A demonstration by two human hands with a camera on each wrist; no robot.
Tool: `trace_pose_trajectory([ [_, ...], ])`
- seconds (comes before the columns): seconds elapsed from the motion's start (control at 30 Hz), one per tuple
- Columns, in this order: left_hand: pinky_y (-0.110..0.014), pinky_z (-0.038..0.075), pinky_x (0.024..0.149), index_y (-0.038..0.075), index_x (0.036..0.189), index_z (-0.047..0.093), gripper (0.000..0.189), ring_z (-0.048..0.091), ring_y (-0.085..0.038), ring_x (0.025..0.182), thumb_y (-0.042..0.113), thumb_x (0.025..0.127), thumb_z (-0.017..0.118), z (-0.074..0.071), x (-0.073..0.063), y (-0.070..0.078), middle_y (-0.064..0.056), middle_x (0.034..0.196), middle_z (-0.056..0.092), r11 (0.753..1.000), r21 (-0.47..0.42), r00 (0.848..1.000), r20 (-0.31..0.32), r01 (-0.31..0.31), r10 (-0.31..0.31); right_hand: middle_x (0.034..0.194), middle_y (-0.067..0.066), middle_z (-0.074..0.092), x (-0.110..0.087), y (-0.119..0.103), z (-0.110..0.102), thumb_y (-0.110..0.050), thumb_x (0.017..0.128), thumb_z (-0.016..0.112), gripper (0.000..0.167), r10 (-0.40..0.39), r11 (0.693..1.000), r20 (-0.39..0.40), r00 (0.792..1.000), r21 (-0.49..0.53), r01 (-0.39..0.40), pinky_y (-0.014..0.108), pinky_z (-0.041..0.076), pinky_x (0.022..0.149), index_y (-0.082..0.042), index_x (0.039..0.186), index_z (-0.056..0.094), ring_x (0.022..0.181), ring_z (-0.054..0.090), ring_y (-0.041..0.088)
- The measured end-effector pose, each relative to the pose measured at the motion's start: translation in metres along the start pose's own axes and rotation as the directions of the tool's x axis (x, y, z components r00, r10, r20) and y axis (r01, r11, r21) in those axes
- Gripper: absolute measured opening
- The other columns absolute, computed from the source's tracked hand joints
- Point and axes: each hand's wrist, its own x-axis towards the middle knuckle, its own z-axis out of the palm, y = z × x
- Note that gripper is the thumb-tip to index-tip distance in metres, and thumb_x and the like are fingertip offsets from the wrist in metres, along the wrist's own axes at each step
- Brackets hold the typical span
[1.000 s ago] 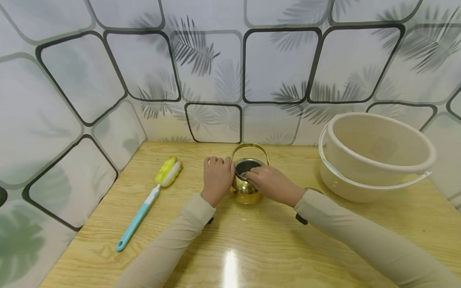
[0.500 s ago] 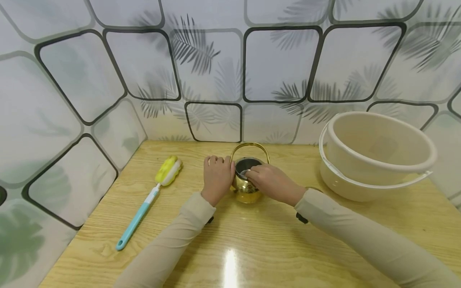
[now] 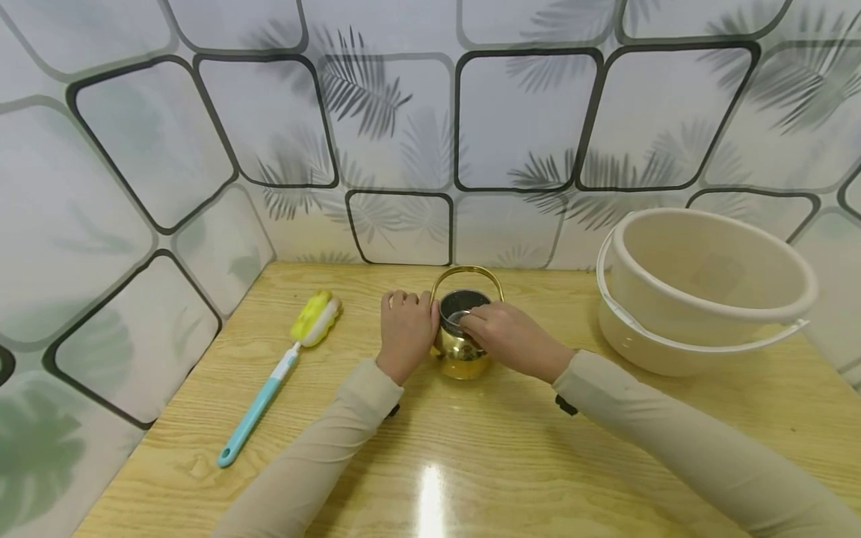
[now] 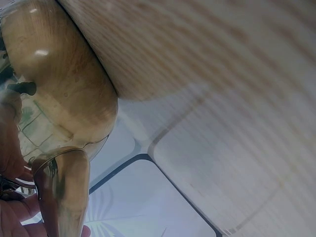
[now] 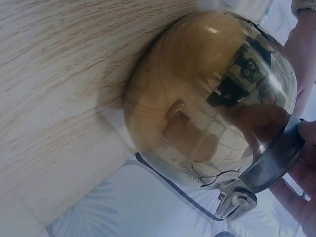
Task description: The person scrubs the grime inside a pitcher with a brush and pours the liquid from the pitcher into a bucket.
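A shiny gold kettle with a raised hoop handle stands upright on the wooden table, its dark mouth uncovered. On its left side, my left hand grips it by the spout, with fingers showing behind the spout in the left wrist view. My right hand reaches over the right rim, thumb and fingers pinching a small round metal piece tilted in the mouth. Its exact kind I cannot tell. In the right wrist view, fingers curl at the kettle's neck, beside the handle hinge.
To the left lies a sponge brush with a yellow-and-white head and a light blue handle. A large cream bucket, its bail hanging down, stands at the right near the patterned wall. Bright light reflects off the table.
My right hand has risen slightly, and the round metal piece sits a little higher in the kettle's mouth. A gold edge beside the right cuff is now nearly hidden. My left hand stays still.
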Motion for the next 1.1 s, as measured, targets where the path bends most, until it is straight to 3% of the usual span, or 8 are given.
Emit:
trace_pose_trajectory([
  [0.63, -0.043, 0.043, 0.094, 0.010, 0.092, 0.064, 0.030, 0.061, -0.026, 0.091, 0.031, 0.098, 0.044, 0.002, 0.000, 0.000, -0.008, 0.086, 0.070, 1.000, -0.011, 1.000, 0.004, 0.009, -0.009, 0.083, 0.005, 0.068, 0.006, 0.007, -0.009, -0.007, 0.080, 0.071, 0.010, -0.054, 0.997, -0.047, 0.997, -0.062, 0.051, 0.030, 0.054, 0.071, -0.004, 0.089, 0.067, 0.073, 0.064, 0.017],
  [0.83, -0.043, 0.043, 0.094, 0.010, 0.091, 0.064, 0.030, 0.061, -0.026, 0.090, 0.030, 0.098, 0.044, 0.001, 0.000, 0.000, -0.008, 0.085, 0.070, 1.000, -0.014, 1.000, -0.007, 0.006, -0.006, 0.083, 0.005, 0.068, 0.007, 0.007, -0.020, 0.000, 0.079, 0.069, 0.011, -0.059, 0.998, -0.056, 0.997, -0.037, 0.057, 0.030, 0.054, 0.072, -0.004, 0.089, 0.066, 0.075, 0.064, 0.018],
  [1.1, -0.044, 0.043, 0.093, 0.010, 0.091, 0.065, 0.027, 0.062, -0.027, 0.090, 0.029, 0.097, 0.048, 0.002, -0.001, 0.000, -0.008, 0.084, 0.070, 1.000, -0.016, 0.999, -0.034, 0.001, -0.001, 0.082, 0.005, 0.068, 0.004, 0.008, -0.031, -0.006, 0.079, 0.071, 0.010, -0.065, 0.998, -0.111, 0.992, -0.001, 0.065, 0.031, 0.054, 0.071, -0.003, 0.088, 0.067, 0.075, 0.065, 0.018],
])
